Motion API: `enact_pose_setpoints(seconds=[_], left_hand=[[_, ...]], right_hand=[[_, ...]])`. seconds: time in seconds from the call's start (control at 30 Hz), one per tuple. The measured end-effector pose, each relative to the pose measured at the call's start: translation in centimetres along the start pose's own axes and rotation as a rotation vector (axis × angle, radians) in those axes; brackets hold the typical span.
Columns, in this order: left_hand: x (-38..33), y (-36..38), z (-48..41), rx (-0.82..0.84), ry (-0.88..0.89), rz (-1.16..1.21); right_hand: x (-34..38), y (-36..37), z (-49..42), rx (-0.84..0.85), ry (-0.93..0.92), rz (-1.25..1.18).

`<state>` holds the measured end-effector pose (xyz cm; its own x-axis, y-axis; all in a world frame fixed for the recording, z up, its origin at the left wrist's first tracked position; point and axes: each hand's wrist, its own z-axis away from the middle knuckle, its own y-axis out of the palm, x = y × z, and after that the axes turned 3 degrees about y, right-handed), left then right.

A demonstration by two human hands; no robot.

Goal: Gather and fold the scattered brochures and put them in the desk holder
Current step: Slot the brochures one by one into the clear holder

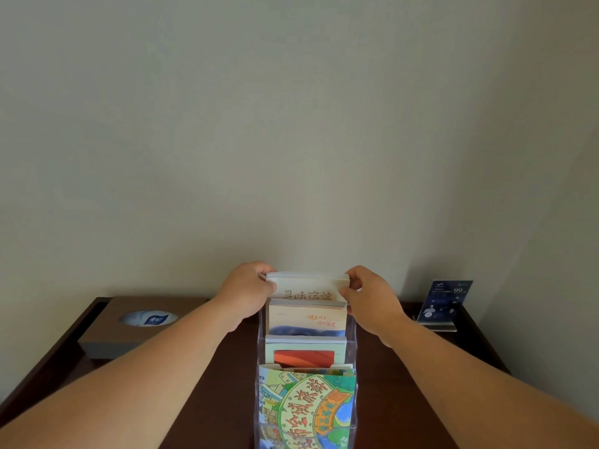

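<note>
Head view, one wide-angle camera worn by the person.

It faces forward and a little down, square to the wall (291, 124), which fills the upper half and more. The desk (220, 409) lies in the lower third. The holder (351, 351) is centred and very near, its front cut by the bottom edge. Forearms enter from both bottom corners. Left hand (249, 286) and right hand (366, 293) meet mid-frame on the stack (308, 285). Box (129, 332) and sign (444, 303) sit farther off, left and right. The desk edges splay outward toward the bottom corners.
</note>
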<state>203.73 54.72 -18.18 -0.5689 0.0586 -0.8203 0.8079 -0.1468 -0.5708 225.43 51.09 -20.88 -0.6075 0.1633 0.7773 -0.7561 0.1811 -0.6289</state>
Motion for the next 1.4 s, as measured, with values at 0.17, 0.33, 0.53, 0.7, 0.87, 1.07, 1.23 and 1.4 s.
enact_pose_setpoints(seconds=[0.17,0.33,0.53,0.7,0.87,1.07,1.23,1.4], left_hand=[[0.1,0.1,-0.2,0.000,0.002,-0.019],[0.3,0.0,-0.4,0.014,-0.008,0.007],[0.4,-0.1,-0.5,0.024,-0.007,0.044],[0.7,0.0,-0.5,0.026,0.000,0.062],[0.9,-0.1,-0.5,0.033,0.009,0.063],[0.9,-0.1,-0.6,0.035,0.021,0.052],[1.0,-0.1,-0.7,0.046,0.019,0.060],[1.0,0.0,-0.7,0.043,0.024,0.055]], right_hand=[[0.0,0.0,0.0,-0.002,0.001,-0.002],[0.2,0.0,-0.1,0.011,0.004,0.026],[0.2,-0.1,-0.1,0.013,0.002,0.045],[0.2,0.0,-0.1,0.015,0.002,0.051],[0.3,-0.1,-0.1,0.020,-0.009,0.050],[0.1,-0.1,-0.1,0.030,-0.012,0.066],[0.1,-0.3,-0.1,0.025,-0.020,0.060],[0.1,-0.4,-0.1,0.031,-0.019,0.032]])
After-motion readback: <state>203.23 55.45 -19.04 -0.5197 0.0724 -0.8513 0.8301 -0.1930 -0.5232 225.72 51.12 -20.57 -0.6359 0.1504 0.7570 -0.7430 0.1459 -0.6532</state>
